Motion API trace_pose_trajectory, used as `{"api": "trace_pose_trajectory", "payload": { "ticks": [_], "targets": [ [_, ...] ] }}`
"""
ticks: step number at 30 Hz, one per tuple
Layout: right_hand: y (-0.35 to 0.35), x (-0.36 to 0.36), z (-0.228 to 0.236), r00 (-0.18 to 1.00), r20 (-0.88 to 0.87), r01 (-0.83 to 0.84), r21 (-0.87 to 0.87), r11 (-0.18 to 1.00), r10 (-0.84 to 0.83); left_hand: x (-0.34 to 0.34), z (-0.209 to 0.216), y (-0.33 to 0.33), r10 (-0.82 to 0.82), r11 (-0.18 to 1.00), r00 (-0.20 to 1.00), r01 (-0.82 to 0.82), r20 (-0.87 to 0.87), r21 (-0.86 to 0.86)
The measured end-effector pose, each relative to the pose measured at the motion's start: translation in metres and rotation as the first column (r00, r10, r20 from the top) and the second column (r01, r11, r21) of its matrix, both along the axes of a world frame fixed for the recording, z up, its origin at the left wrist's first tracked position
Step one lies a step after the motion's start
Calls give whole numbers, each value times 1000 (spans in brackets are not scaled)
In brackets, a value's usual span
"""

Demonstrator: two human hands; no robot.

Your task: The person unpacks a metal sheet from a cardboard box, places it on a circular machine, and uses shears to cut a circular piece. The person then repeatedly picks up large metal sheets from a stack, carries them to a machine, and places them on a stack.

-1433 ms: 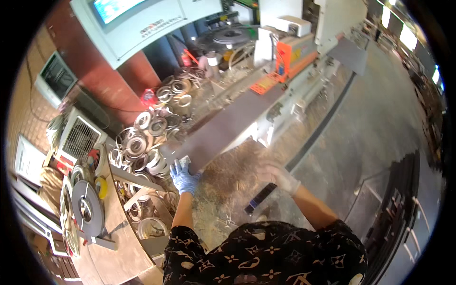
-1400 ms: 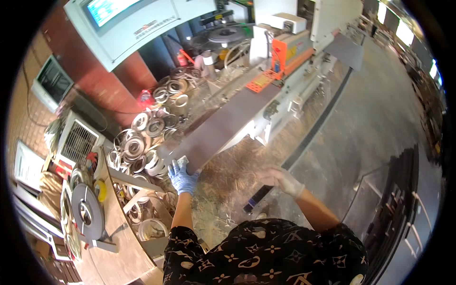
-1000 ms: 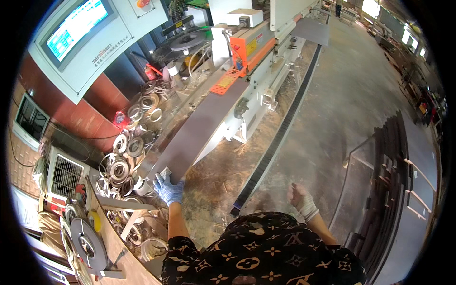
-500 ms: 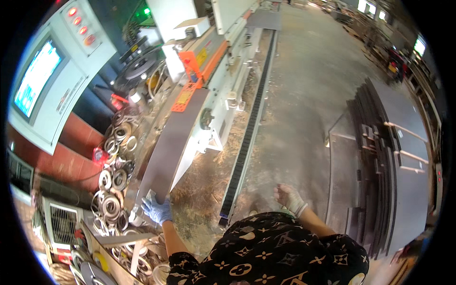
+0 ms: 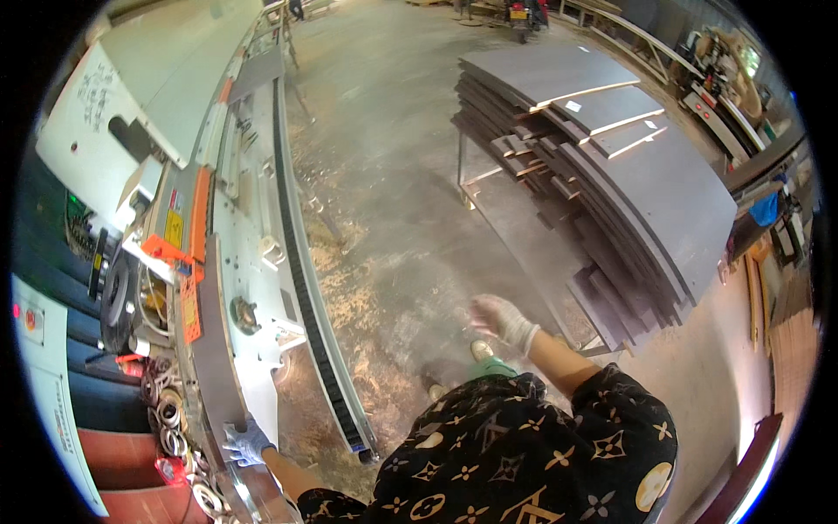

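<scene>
A long dark grey board (image 5: 220, 371) lies along the bed of the white and orange machine on the left. My left hand (image 5: 248, 442), in a blue glove, rests on its near end with the fingers spread over the surface. My right hand (image 5: 502, 320), in a whitish glove, hangs in the air over the floor, holding nothing. Its fingers are loosely bent and a little blurred. An orange perforated plate (image 5: 190, 307) sits over the board farther along. To the right of my right hand stands a stack of dark grey boards (image 5: 646, 188).
A rail with a black track (image 5: 307, 319) runs beside the machine (image 5: 253, 214). Rolls of edge banding (image 5: 170, 409) lie heaped at lower left, near a light control cabinet (image 5: 44, 375). My shoe (image 5: 481, 350) stands on the dusty concrete floor (image 5: 384, 166). A motorbike (image 5: 524, 16) is far back.
My view has swung right, bringing the board stack closer to the middle. The grey board reaches less far behind the orange plate, and my left hand is still on its near end.
</scene>
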State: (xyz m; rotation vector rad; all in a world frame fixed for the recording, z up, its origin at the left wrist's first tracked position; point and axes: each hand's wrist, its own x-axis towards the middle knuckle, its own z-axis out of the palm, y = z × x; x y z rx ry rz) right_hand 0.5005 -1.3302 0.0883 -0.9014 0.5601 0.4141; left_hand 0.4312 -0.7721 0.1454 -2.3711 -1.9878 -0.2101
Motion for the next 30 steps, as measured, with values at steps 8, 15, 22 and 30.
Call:
{"api": "trace_pose_trajectory", "payload": {
  "ticks": [8, 15, 22, 30],
  "targets": [
    [-132, 69, 46, 968, 166, 197, -27, 980, -190, 49, 222, -270, -354, -14, -62, 998, 933, 61],
    [-133, 69, 105, 938, 339, -61, -31, 998, 68, 76, 248, -418, 311, -675, -521, 467, 795, 571],
    [-146, 89, 162, 793, 490, -267, -255, 930, 362, 99, 252, -450, 286, -690, -412, 538, 865, 484],
    [-154, 81, 162, 750, 499, -417, -154, 896, 435, 99, 248, -462, 291, -693, -353, 562, 889, 451]
  ]
}}
